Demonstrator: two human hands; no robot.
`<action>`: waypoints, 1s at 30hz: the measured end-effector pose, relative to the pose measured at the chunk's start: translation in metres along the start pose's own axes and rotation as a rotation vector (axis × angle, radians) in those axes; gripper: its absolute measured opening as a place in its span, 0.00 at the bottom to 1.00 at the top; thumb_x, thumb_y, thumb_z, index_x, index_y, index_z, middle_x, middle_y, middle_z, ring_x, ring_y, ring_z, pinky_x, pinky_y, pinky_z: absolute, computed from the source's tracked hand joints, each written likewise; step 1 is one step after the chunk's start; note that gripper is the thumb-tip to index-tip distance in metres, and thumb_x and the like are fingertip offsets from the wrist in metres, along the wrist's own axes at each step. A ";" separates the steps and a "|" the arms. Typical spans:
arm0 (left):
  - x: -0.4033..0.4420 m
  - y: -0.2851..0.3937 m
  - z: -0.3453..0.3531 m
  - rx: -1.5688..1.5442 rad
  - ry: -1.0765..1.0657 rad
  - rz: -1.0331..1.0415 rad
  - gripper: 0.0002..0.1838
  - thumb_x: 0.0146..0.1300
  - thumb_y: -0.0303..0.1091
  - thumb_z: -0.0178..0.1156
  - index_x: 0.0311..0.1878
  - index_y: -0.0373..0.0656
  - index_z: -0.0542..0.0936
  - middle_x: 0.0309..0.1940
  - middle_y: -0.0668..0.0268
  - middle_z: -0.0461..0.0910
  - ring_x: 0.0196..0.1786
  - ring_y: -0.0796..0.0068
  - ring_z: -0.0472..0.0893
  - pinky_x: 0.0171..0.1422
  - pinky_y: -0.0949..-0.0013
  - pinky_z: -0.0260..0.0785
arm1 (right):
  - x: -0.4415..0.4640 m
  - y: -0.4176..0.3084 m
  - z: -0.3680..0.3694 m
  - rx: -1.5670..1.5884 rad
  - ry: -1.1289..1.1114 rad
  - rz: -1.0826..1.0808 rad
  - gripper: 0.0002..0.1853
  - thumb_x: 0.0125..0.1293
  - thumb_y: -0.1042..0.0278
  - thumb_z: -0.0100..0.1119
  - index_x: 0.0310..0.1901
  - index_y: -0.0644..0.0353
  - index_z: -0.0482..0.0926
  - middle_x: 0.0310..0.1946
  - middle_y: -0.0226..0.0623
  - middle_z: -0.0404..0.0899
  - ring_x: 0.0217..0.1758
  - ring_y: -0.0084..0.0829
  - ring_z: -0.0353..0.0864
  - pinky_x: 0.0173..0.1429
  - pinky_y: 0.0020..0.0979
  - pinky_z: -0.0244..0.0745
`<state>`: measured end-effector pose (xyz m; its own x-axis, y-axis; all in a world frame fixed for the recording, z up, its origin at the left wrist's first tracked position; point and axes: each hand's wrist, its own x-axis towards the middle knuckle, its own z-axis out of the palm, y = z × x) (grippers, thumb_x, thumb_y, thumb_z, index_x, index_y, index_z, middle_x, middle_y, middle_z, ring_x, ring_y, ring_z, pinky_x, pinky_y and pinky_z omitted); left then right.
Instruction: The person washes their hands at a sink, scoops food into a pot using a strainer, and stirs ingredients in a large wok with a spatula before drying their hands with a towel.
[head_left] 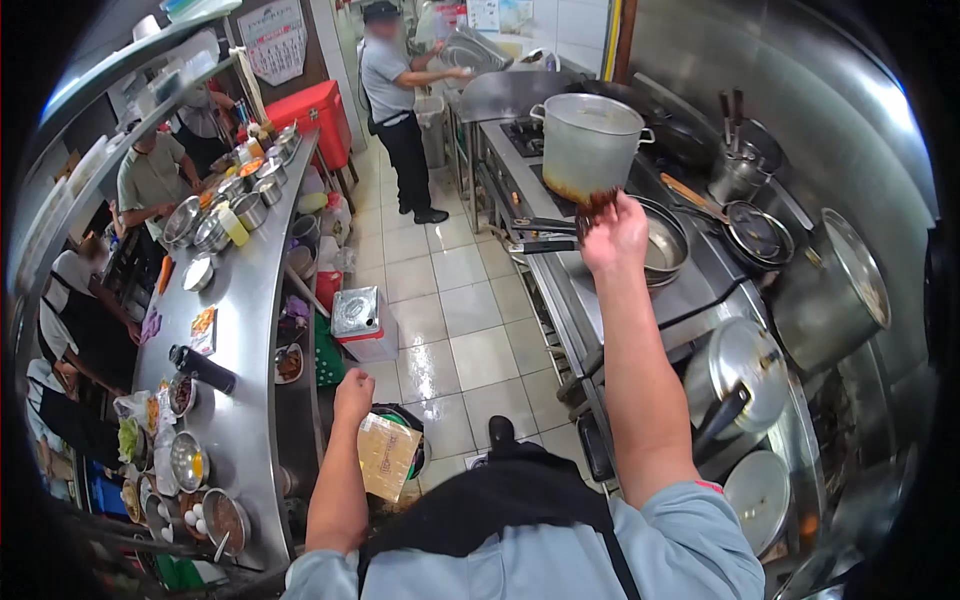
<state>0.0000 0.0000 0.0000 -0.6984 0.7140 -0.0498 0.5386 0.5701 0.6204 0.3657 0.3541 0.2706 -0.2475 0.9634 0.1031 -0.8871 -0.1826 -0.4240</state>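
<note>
My right hand (615,235) is raised over the stove, its fingers closed on a dark reddish-brown item (597,203) whose exact nature is unclear. Just behind it stands a large lidded pot (590,145) with brown stains near its base. Beneath and beside the hand are frying pans (665,245) with dark handles pointing left. My left hand (354,392) hangs low on the left with its fingers curled; whether it holds anything cannot be made out. Below that hand, a cardboard piece (388,457) lies over a dark bin with a green rim.
A steel counter (235,320) with bowls and a black bottle (202,369) runs along the left. A white and red container (364,322) stands on the tiled floor. One person (395,110) stands ahead; others work behind the counter. Large pots (835,290) line the right.
</note>
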 end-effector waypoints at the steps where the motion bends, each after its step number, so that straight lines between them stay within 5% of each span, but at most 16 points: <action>1: -0.014 -0.005 0.017 -0.032 -0.036 -0.010 0.20 0.66 0.45 0.65 0.50 0.37 0.83 0.47 0.43 0.86 0.53 0.49 0.86 0.60 0.54 0.77 | -0.004 -0.002 0.013 -0.049 0.126 -0.019 0.11 0.74 0.60 0.51 0.43 0.59 0.77 0.36 0.40 0.80 0.41 0.38 0.78 0.48 0.40 0.77; 2: -0.025 -0.012 0.033 -0.055 -0.077 -0.016 0.20 0.66 0.45 0.64 0.50 0.36 0.83 0.47 0.44 0.86 0.52 0.51 0.87 0.58 0.56 0.77 | 0.005 -0.001 0.011 -0.090 0.083 -0.007 0.09 0.73 0.62 0.53 0.40 0.59 0.76 0.35 0.39 0.80 0.39 0.38 0.78 0.47 0.40 0.77; 3: 0.110 -0.044 0.001 0.077 -0.030 0.060 0.18 0.67 0.43 0.64 0.47 0.36 0.82 0.43 0.43 0.86 0.50 0.42 0.85 0.56 0.50 0.77 | 0.114 0.079 0.004 0.029 0.109 0.018 0.09 0.72 0.63 0.54 0.39 0.59 0.76 0.34 0.39 0.80 0.38 0.39 0.79 0.47 0.40 0.77; 5: 0.115 -0.115 0.060 0.088 -0.276 -0.211 0.19 0.68 0.46 0.63 0.45 0.36 0.83 0.44 0.43 0.86 0.50 0.42 0.86 0.55 0.50 0.77 | 0.176 0.101 0.000 0.026 0.187 0.168 0.08 0.71 0.64 0.56 0.37 0.59 0.76 0.32 0.39 0.79 0.37 0.38 0.79 0.45 0.41 0.78; 6: 0.100 -0.152 0.086 0.229 -0.496 0.012 0.20 0.68 0.48 0.60 0.41 0.37 0.85 0.45 0.43 0.86 0.50 0.42 0.86 0.55 0.47 0.77 | 0.205 0.112 -0.003 -0.008 0.203 0.190 0.07 0.70 0.65 0.56 0.37 0.59 0.76 0.32 0.39 0.79 0.37 0.38 0.79 0.44 0.42 0.78; 7: 0.082 -0.201 0.103 0.375 -0.457 -0.026 0.19 0.66 0.46 0.58 0.39 0.40 0.87 0.43 0.44 0.86 0.50 0.44 0.86 0.57 0.44 0.76 | 0.234 0.133 -0.005 -0.013 0.217 0.213 0.07 0.70 0.65 0.56 0.37 0.59 0.76 0.31 0.39 0.79 0.36 0.37 0.79 0.42 0.42 0.78; 11: 0.035 -0.195 0.082 0.211 -0.700 -0.594 0.19 0.66 0.46 0.59 0.38 0.38 0.87 0.40 0.45 0.86 0.45 0.46 0.86 0.52 0.46 0.76 | 0.350 0.203 -0.014 -0.112 0.325 0.240 0.06 0.69 0.66 0.57 0.37 0.58 0.76 0.30 0.37 0.78 0.33 0.37 0.78 0.38 0.43 0.78; 16: 0.123 -0.165 0.077 0.073 -0.709 -0.800 0.19 0.66 0.46 0.59 0.37 0.37 0.86 0.36 0.47 0.86 0.39 0.49 0.86 0.46 0.49 0.77 | 0.481 0.265 -0.042 -0.110 0.388 0.147 0.04 0.69 0.67 0.57 0.38 0.56 0.77 0.30 0.35 0.77 0.33 0.36 0.79 0.36 0.43 0.76; 25: 0.511 -0.131 0.060 -0.134 -0.481 -0.563 0.21 0.67 0.47 0.61 0.36 0.34 0.84 0.28 0.49 0.85 0.28 0.54 0.86 0.35 0.53 0.79 | 0.607 0.311 -0.086 0.025 0.590 -0.050 0.08 0.69 0.64 0.55 0.35 0.59 0.74 0.30 0.39 0.76 0.34 0.37 0.75 0.41 0.40 0.79; 29: 0.733 -0.051 0.080 -0.128 -0.340 -0.195 0.18 0.67 0.44 0.61 0.40 0.34 0.82 0.25 0.56 0.84 0.24 0.65 0.84 0.29 0.60 0.77 | 0.653 0.315 -0.100 0.005 0.634 -0.157 0.10 0.71 0.62 0.56 0.35 0.57 0.74 0.29 0.34 0.76 0.32 0.34 0.76 0.40 0.39 0.78; 30: 0.767 -0.009 0.085 -0.277 -0.387 -0.316 0.19 0.67 0.44 0.62 0.45 0.34 0.82 0.27 0.55 0.84 0.27 0.65 0.84 0.32 0.60 0.78 | 0.665 0.317 -0.101 -0.006 0.626 -0.188 0.09 0.72 0.62 0.55 0.35 0.56 0.75 0.28 0.32 0.76 0.31 0.33 0.76 0.40 0.38 0.77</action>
<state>-0.5005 0.5769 -0.1104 -0.5538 0.6529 -0.5167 0.1518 0.6893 0.7084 -0.0403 0.9565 0.1135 0.1868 0.9112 -0.3672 -0.8904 -0.0009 -0.4553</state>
